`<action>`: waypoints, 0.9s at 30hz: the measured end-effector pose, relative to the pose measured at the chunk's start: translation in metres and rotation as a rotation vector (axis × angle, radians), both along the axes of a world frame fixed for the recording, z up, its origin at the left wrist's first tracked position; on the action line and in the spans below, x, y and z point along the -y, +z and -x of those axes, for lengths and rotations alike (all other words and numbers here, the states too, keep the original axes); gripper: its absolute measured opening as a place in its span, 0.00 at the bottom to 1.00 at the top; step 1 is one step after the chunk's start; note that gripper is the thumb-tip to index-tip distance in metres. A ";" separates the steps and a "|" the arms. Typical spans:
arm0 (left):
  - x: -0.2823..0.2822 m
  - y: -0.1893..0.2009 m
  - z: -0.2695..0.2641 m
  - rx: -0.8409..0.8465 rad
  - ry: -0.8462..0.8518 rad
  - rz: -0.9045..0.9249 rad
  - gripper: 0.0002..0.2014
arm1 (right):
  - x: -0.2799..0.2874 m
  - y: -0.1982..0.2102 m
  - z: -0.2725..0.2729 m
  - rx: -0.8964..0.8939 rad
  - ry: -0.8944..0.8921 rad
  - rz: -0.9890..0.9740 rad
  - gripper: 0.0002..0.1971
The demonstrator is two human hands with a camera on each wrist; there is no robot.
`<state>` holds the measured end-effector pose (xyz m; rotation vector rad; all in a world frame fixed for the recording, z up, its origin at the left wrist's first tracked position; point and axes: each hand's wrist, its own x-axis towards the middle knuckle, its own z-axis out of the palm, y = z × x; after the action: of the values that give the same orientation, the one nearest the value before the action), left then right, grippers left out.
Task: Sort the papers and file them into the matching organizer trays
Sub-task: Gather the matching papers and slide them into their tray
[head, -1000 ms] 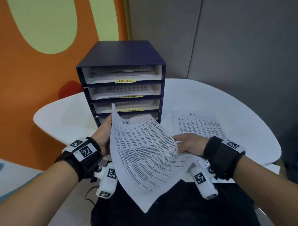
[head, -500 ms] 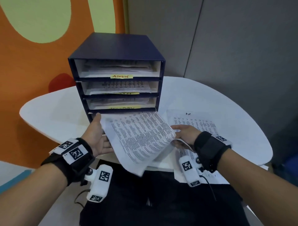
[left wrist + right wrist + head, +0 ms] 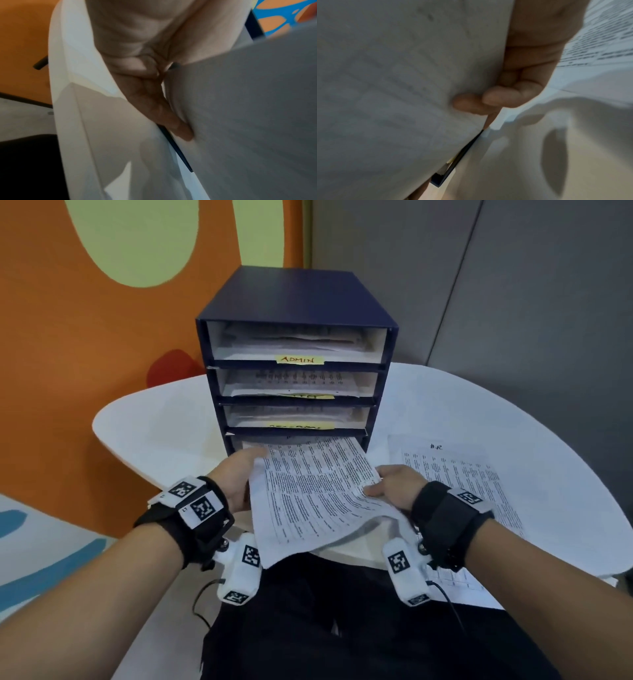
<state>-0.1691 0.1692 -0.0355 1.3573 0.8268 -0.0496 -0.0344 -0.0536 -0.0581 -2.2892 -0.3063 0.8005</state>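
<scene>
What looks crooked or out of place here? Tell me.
The sheet held by the left hand and right hand enters the organizer bottom tray skewed, and its near end sags and buckles over the table edge. Another paper lies loose on the table, unfiled.

Organizer (image 3: 294, 302) stands on the surface (image 3: 154, 422); sheet (image 3: 308, 484) enters its bottom tray; paper (image 3: 452, 474) lies right.

Both forearms reach forward, wrists in black straps; left hand (image 3: 239, 477) and right hand (image 3: 397, 484) each pinch a sheet edge.
</scene>
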 end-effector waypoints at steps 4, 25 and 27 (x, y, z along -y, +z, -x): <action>-0.007 0.002 0.001 -0.102 -0.156 -0.163 0.17 | 0.005 0.006 0.007 -0.033 0.006 0.032 0.26; -0.023 -0.003 0.002 -0.184 -0.218 -0.045 0.15 | -0.050 0.018 0.011 -0.009 -0.386 -0.246 0.20; -0.027 -0.007 -0.001 -0.175 -0.167 -0.120 0.17 | -0.055 0.018 0.010 -0.059 -0.348 -0.250 0.17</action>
<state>-0.1681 0.1959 -0.0423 1.5490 0.8716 -0.2561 -0.0439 0.0015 -0.0405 -2.0049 0.0208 0.6118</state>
